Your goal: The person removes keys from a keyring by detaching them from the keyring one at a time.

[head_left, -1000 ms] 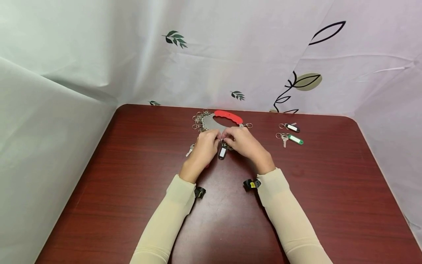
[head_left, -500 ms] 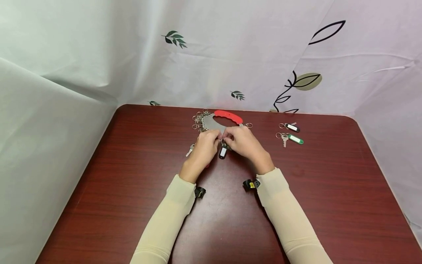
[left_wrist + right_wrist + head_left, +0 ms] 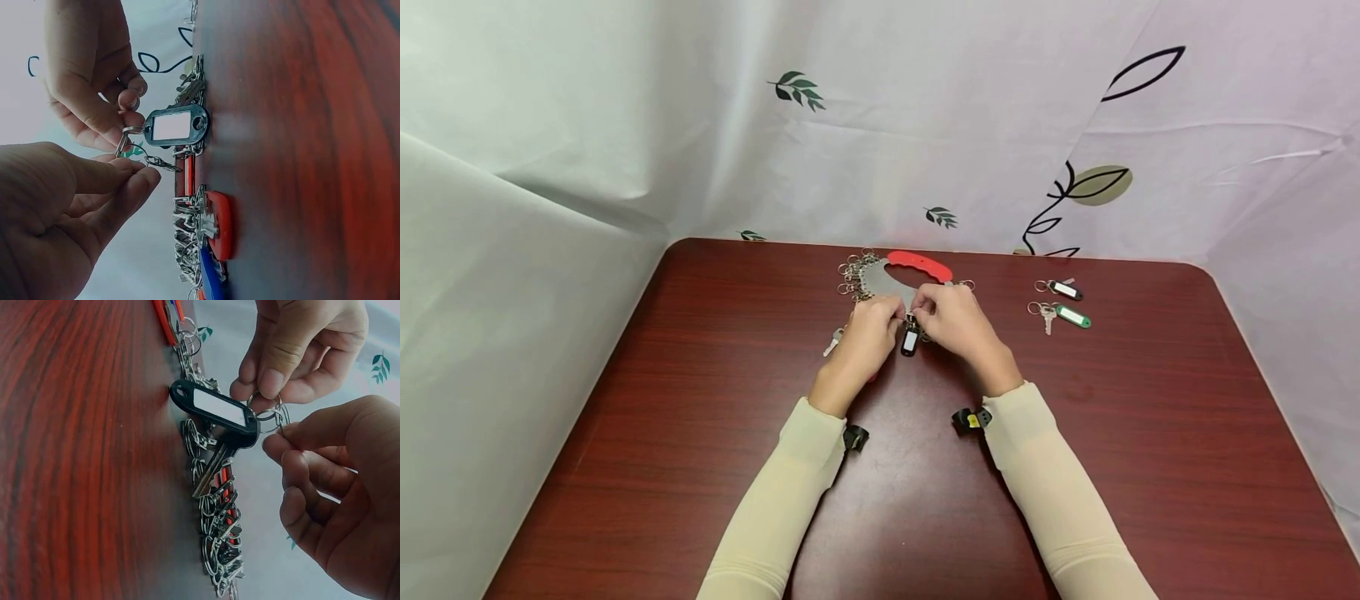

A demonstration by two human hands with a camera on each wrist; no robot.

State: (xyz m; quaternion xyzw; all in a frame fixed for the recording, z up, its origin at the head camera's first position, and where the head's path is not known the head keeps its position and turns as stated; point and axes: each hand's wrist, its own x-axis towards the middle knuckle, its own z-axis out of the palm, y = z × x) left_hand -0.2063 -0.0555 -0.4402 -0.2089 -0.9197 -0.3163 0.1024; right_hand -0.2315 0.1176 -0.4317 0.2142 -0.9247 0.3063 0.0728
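Note:
My left hand [image 3: 875, 325] and right hand [image 3: 953, 321] meet fingertip to fingertip at the near side of a grey metal key holder plate [image 3: 880, 279] with a red handle [image 3: 920, 265]. Between them hangs a black key tag [image 3: 215, 409] with a white label, and a key [image 3: 212, 470] dangles beside it. In the left wrist view, my left thumb and finger pinch a thin ring joined to a small metal clip [image 3: 164, 164]. My right fingertips pinch the tag's key ring [image 3: 132, 130], which crosses that thin ring. Fingertips partly hide both rings.
Several clips with rings [image 3: 850, 268] fan out along the plate's left edge. To the right lie a black-tagged key set [image 3: 1065, 290] and a green-tagged one [image 3: 1072, 317]. A key [image 3: 832, 342] shows left of my left hand. Red [image 3: 222, 225] and blue [image 3: 210, 275] tags lie close by.
The black tag has shifted slightly up and right, closer to the plate. My right fingertips have moved a little the same way; my left hand stays nearly still.

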